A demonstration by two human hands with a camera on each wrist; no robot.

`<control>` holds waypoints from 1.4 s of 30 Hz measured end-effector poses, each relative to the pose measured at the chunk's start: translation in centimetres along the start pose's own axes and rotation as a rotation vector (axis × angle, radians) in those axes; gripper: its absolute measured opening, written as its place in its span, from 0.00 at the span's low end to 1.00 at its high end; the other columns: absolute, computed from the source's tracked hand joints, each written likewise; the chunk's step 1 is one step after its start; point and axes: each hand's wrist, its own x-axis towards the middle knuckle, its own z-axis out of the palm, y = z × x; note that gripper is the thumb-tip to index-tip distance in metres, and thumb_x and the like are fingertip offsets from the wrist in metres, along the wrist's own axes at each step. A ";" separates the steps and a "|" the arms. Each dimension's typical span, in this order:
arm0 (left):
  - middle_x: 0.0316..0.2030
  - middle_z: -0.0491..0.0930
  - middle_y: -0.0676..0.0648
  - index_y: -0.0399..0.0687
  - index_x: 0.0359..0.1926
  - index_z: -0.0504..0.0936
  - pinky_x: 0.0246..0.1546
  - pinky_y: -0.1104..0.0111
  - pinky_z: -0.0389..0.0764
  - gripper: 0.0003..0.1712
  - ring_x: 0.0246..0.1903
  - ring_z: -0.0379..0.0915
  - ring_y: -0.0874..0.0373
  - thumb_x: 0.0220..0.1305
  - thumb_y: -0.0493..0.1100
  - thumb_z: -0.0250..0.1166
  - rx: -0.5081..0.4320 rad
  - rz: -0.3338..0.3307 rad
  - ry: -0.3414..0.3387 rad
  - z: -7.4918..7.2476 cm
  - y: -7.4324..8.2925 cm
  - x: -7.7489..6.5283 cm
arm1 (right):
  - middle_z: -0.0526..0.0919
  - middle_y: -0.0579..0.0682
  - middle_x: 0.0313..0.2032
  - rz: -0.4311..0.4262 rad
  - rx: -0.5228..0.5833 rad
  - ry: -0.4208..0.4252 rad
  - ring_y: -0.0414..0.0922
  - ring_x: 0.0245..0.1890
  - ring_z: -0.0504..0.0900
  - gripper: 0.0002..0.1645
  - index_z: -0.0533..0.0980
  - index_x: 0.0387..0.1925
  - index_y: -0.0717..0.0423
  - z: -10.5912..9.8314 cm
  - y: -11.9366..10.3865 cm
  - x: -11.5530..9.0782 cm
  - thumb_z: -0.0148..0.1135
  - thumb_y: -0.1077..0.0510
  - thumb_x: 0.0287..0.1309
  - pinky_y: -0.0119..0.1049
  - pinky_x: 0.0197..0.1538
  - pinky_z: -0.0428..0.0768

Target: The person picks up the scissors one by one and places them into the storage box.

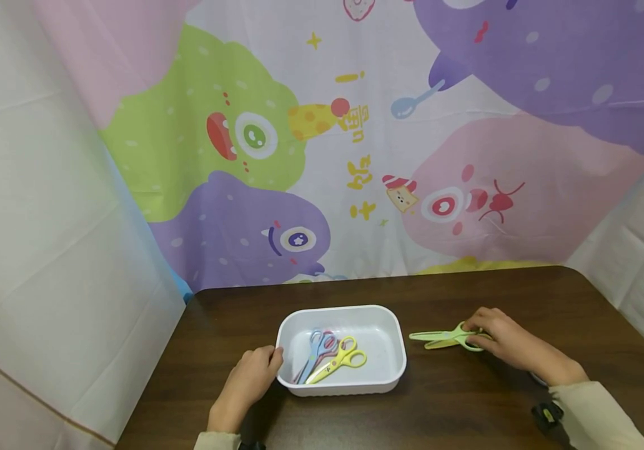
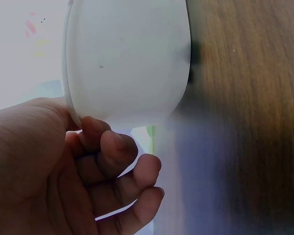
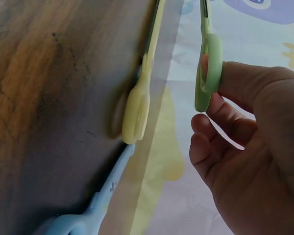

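My left hand (image 1: 248, 380) grips the left end of a white plastic tray (image 1: 350, 389), its rim pinched between thumb and curled fingers in the left wrist view. Inside the tray lie yellow scissors (image 1: 340, 360), blue scissors (image 1: 315, 355) and a pink pair (image 1: 330, 345) partly covered by the blue ones. To the tray's right, my right hand (image 1: 504, 337) pinches green scissors (image 3: 213, 66) by a handle loop, held above the tabletop with the blades towards the tray. Below them, another yellow pair of scissors (image 3: 137, 115) lies on the table, mostly covered by the green pair and hand in the head view.
Light blue scissors (image 3: 95, 210) lie on the dark wooden table (image 1: 355, 422) beside the lower yellow pair. Behind the table hangs a cartoon-printed cloth (image 1: 366, 237), with white cloth (image 1: 74, 250) along the left side.
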 end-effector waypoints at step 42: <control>0.28 0.82 0.45 0.51 0.25 0.77 0.27 0.54 0.73 0.18 0.27 0.75 0.52 0.75 0.48 0.57 0.009 0.014 0.018 0.0 0.1 -0.1 | 0.82 0.48 0.45 0.004 -0.019 0.016 0.49 0.45 0.81 0.08 0.82 0.45 0.54 -2.0 -1.1 3.0 0.67 0.61 0.65 0.46 0.45 0.81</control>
